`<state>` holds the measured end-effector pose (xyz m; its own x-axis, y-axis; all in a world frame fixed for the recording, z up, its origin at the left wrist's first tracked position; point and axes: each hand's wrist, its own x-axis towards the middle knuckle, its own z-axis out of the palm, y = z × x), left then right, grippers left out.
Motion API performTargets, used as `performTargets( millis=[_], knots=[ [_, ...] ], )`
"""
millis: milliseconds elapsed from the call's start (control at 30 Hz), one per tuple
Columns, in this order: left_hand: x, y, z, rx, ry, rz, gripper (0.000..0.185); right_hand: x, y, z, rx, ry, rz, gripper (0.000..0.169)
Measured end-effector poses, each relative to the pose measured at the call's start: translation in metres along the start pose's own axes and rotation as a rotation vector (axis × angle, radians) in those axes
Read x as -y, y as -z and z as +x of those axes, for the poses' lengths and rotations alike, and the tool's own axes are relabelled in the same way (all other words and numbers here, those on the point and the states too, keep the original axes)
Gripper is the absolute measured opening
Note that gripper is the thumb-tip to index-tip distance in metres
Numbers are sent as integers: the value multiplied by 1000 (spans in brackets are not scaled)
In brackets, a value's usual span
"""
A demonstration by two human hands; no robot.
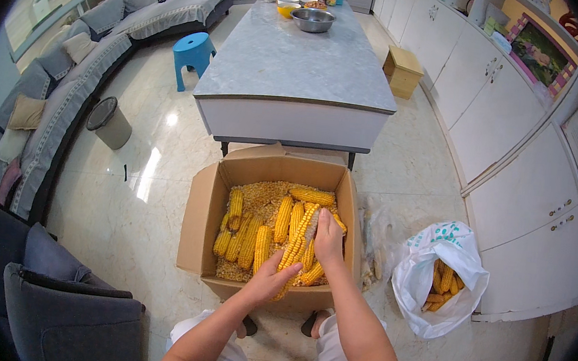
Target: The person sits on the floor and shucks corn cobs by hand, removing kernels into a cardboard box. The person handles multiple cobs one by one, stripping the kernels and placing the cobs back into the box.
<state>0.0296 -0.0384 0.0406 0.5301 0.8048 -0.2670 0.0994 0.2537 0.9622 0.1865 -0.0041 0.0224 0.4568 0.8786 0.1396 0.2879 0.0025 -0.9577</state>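
My left hand point(271, 279) grips the lower end of a yellow corn cob point(293, 251), which is tilted over the near part of an open cardboard box point(290, 167). Part of the cob's right side is stripped and pale. My right hand point(329, 236) is curled at the cob's upper right side; whether it holds something of its own is hidden. Inside the box, several whole ears of corn point(249, 242) lie on a thick layer of loose corn kernels point(259, 193).
To the right, a white plastic bag point(414, 286) holds more corn ears, and a clear plastic bag point(380, 231) lies by the box. Beyond the box stands a long grey-topped table point(300, 66) with a steel bowl point(312, 21). A bin point(114, 127) and blue stool point(192, 54) stand left.
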Motion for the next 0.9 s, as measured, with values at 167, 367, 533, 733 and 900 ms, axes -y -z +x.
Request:
performTargets(
  millis=[167,367,533,733,900],
  knots=[
    [9,2,5,-48,-63,129,40,12,-4,-5,27,11,27,42],
    [15,2,4,-45,0,1,42,3,-4,-5,99,80,-41,42],
    [4,3,1,-37,34,22,44,-4,-2,-2,123,21,11,46],
    [-4,0,-1,-93,-40,554,43,-17,-2,-1,80,-37,-130,59],
    [3,2,1,-68,-28,446,43,-16,2,0,187,-94,-85,62]
  ],
)
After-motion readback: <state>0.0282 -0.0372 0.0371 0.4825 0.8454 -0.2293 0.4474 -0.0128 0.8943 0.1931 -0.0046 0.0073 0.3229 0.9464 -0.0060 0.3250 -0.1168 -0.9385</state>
